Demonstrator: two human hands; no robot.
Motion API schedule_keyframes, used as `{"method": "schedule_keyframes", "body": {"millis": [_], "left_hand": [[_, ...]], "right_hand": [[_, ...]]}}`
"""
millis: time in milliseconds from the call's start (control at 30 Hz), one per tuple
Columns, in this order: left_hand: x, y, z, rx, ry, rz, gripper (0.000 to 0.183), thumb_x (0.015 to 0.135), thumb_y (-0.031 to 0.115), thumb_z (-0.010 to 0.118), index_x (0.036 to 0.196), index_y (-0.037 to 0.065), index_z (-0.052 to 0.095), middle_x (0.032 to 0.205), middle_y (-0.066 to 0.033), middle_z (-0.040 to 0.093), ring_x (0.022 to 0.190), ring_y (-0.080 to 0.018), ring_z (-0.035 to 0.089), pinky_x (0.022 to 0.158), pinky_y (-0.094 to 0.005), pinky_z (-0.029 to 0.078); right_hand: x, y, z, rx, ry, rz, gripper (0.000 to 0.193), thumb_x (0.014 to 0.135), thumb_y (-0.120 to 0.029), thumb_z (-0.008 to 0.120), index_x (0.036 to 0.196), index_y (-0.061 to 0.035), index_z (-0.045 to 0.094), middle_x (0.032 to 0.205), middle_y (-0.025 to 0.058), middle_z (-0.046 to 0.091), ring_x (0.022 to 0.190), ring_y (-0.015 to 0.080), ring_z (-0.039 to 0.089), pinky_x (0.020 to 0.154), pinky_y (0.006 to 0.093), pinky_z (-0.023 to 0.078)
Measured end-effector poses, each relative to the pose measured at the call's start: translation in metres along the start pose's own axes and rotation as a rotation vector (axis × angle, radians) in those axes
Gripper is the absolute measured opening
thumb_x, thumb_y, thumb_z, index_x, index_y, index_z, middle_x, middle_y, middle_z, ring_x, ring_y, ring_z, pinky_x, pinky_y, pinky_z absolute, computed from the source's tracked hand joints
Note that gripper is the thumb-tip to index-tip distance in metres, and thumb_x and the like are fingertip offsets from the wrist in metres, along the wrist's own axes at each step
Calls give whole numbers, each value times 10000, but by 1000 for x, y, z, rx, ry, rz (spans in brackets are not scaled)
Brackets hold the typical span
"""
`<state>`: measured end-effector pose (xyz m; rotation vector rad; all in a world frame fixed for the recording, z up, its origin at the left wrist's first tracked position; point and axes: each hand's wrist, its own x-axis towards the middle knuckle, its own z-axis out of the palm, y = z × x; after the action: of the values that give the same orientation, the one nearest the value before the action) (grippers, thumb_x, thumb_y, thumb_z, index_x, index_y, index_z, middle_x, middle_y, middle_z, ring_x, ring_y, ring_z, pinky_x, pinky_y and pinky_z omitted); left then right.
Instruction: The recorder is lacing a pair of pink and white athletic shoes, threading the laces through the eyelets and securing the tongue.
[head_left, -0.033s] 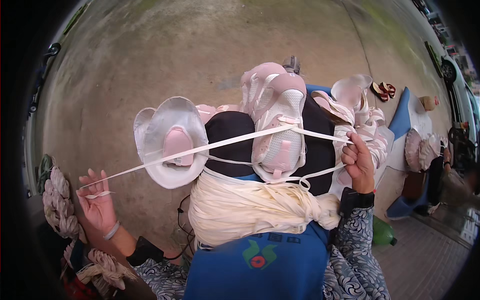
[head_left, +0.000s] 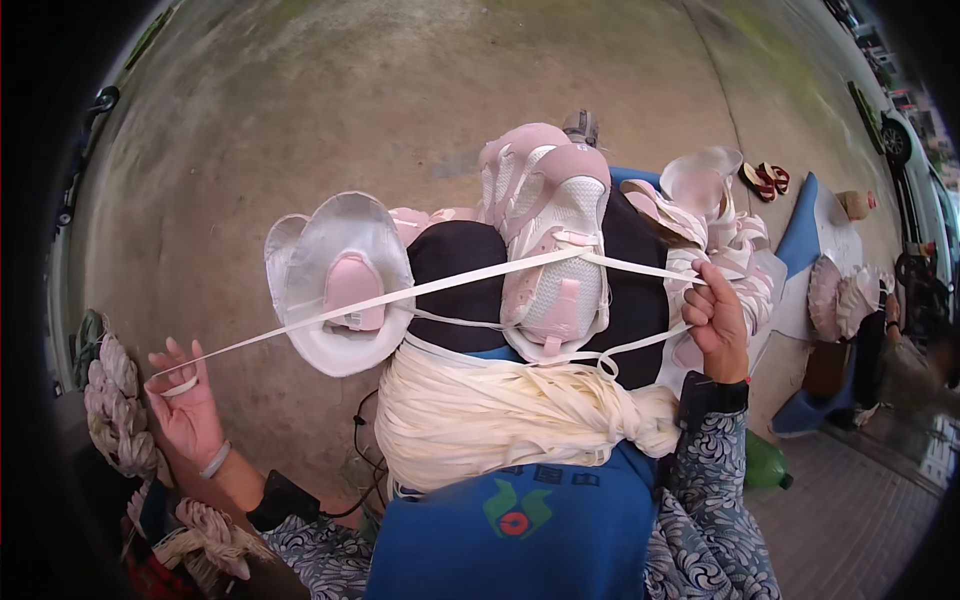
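Observation:
A pink-and-white shoe upper [head_left: 555, 215] lies across my dark-clad lap, toe pointing away. Through its eyelets near the throat runs a flat white shoelace [head_left: 440, 287], drawn tight to both sides. My left hand [head_left: 188, 415], far out to the left, has the long end looped about its fingers, which are partly stretched. Close by the shoe, my right hand [head_left: 715, 325] is closed on the short end, with a slack loop hanging below it. A thick bundle of cream laces [head_left: 490, 415] rests on my lap, nearer me than the shoe.
Another upper with a white lining [head_left: 340, 350] sits left of my lap. More pink uppers [head_left: 740, 245] are piled at the right. Knotted lace bundles [head_left: 120, 410] hang at far left. A green bottle [head_left: 766, 465], sandals [head_left: 766, 182] and another person [head_left: 900, 350] are at right.
My left hand has moved slightly farther left and up, drawing the lace with it. My right hand and the shoe upper stay nearly in place.

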<state>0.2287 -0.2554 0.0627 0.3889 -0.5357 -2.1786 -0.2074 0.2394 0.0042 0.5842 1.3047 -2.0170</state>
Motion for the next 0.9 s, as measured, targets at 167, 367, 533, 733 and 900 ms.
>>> {"method": "schedule_keyframes", "body": {"millis": [167,367,533,733,900], "left_hand": [[21,45,-26,10,159,290,247,989,186,505,1027,-45,582,1135,-154,576,1223,-322,478,1143,-531,275],[23,-54,75,356,-323,-7,378,1029,286,421,1201,-45,485,999,-73,462,762,-136,429,733,-281,400],[8,-213,134,1066,-287,-215,247,991,120,523,1177,-22,601,992,-71,674,608,-34,464,580,-171,402],[2,-287,158,1485,-593,-385,293,1000,165,517,1226,-13,576,992,-67,674,619,-50,531,569,-195,454],[11,-284,158,1638,-599,-581,157,975,129,568,1046,2,626,765,6,583,628,-53,543,566,-203,455]], "right_hand": [[4,-9,4,-163,69,-162,132,925,-165,628,988,-51,605,561,-91,275,426,28,245,380,199,217],[35,-14,-17,-845,125,-415,201,932,-202,612,1016,-30,674,682,-22,544,522,64,491,488,219,433],[0,-5,31,-1151,-9,-682,204,907,-119,611,1065,1,660,855,79,630,743,132,622,670,232,476],[-26,16,53,-1169,-382,-735,198,886,-8,603,1082,-17,631,955,45,575,688,85,590,610,215,472],[-21,11,62,-1154,-375,-739,234,844,-35,639,1076,-9,616,1004,120,601,735,215,600,661,312,483]]}}
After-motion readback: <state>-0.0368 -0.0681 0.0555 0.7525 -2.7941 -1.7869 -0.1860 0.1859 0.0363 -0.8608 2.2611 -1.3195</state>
